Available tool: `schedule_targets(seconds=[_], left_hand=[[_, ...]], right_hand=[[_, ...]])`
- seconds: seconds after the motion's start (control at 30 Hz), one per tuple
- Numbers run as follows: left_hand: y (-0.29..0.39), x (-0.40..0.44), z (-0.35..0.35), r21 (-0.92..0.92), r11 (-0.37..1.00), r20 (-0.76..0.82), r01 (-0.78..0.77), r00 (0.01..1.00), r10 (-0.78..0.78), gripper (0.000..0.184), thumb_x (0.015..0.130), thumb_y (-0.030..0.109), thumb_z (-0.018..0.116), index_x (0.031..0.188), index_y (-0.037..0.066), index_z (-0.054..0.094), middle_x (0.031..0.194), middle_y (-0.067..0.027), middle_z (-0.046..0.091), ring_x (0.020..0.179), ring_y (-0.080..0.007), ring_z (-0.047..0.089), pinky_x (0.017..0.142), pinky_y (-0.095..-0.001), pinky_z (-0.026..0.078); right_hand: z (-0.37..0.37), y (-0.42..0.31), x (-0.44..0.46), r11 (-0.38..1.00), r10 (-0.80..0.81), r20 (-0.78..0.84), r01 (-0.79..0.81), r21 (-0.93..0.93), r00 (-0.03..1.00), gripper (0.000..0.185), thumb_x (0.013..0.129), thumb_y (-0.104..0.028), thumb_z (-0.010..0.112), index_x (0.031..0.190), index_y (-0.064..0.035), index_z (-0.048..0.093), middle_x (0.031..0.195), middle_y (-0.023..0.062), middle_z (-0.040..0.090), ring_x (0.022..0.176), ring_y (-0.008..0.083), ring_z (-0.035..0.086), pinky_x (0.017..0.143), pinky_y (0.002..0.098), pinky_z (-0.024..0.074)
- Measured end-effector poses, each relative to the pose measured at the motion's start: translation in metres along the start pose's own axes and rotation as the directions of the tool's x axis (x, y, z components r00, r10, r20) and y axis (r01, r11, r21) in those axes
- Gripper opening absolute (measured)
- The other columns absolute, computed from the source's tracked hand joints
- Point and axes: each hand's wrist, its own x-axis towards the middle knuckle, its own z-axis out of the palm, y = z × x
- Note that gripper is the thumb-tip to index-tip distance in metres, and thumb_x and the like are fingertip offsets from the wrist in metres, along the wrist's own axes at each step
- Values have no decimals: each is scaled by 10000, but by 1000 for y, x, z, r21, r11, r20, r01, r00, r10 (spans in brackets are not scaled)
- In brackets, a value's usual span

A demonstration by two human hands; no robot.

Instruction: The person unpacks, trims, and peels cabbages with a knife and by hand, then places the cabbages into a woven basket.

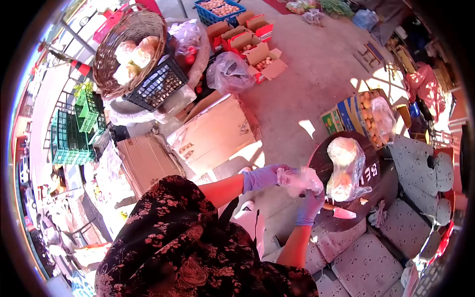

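Both of my hands wear thin purple gloves. My left hand (264,178) has its fingers closed on the left side of a crumpled clear plastic bag (297,179). At the bag's right side, my right hand (311,204) grips it too. Beside them on the dark round table (378,195) lies a clear plastic wrap with pale, rounded produce (342,151) inside. A knife with a pinkish blade (344,213) rests at the table's near edge, just right of my right hand.
A carton of orange fruit (368,116) stands behind the table, with patterned cushioned seats (366,262) to the right and below. Flat cardboard (213,136), a wicker basket (106,62), green crates (71,136) and red boxes (269,64) lie further off.
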Motion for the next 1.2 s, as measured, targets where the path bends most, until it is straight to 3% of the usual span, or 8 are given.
schedule_targets(seconds=[0.1, 0.4, 0.57, 0.73, 0.83, 0.9, 0.93, 1.2], left_hand=[[-23, -58, -29, -295, 928, -135, 229, 951, -278, 301, 866, 181, 568, 1140, 56, 569, 972, -14, 610, 846, -105, 553, 781, -234, 442], [-83, -278, -25, -692, 661, -670, -288, 598, -440, 266, 887, 201, 538, 1122, 97, 607, 884, 28, 584, 764, -81, 530, 714, -230, 445], [-119, -380, -43, -663, 507, -749, -551, 502, -433, 285, 874, 209, 561, 1130, 91, 602, 962, 1, 626, 852, -101, 577, 763, -252, 462], [-149, -502, -93, -284, 834, -939, -474, 313, -142, 386, 851, 208, 608, 1191, 42, 532, 1032, -56, 615, 923, -172, 609, 831, -314, 494], [-186, -566, -120, -359, 631, -928, -688, 193, -317, 487, 847, 275, 621, 1225, 9, 467, 1071, -86, 589, 884, -184, 614, 779, -289, 514], [-184, -611, -146, -498, 199, -799, -844, 357, -484, 581, 847, 361, 604, 1265, -2, 427, 1119, -107, 563, 955, -192, 587, 808, -299, 505], [-157, -631, -157, -462, 384, -858, -799, 295, -420, 621, 842, 396, 604, 1299, 31, 396, 1141, -113, 544, 1005, -198, 565, 823, -310, 499], [-170, -602, -195, -477, 412, -831, -776, 247, -498, 390, 853, 159, 578, 1203, 7, 499, 1045, -83, 608, 913, -207, 613, 768, -312, 517]], right_hand=[[33, 5, 13, 987, -39, 192, 68, -145, 981, 262, 762, 79, 527, 1000, -5, 599, 918, 14, 610, 790, 93, 565, 643, 232, 480], [164, 29, -85, 929, 95, 716, 197, -313, 691, 243, 789, 52, 560, 1017, -19, 606, 879, 24, 631, 706, 99, 589, 567, 249, 496], [243, 83, -211, 898, 287, 881, 214, -384, 376, 240, 785, 67, 562, 996, -32, 618, 895, 29, 637, 726, 101, 607, 593, 242, 520], [332, 151, -328, 824, 487, 859, 241, -512, 159, 247, 814, 39, 557, 1040, -52, 600, 913, 6, 636, 769, 88, 604, 600, 241, 529], [386, 189, -393, 763, 565, 814, 289, -578, 137, 268, 783, 34, 570, 1045, -17, 590, 961, 67, 632, 812, 161, 621, 663, 282, 525], [419, 193, -428, 726, 307, 951, 642, -247, 19, 352, 746, 22, 585, 1096, -15, 560, 1025, 121, 589, 918, 225, 593, 765, 319, 497], [436, 191, -447, 641, 183, 980, 766, -59, -77, 397, 728, 16, 593, 1121, -14, 545, 1057, 148, 567, 972, 257, 578, 817, 338, 483], [470, 189, -461, 907, 341, 895, 350, -234, -286, 566, 766, -23, 551, 1315, -90, 429, 1187, 175, 485, 1049, 303, 529, 910, 336, 433]])
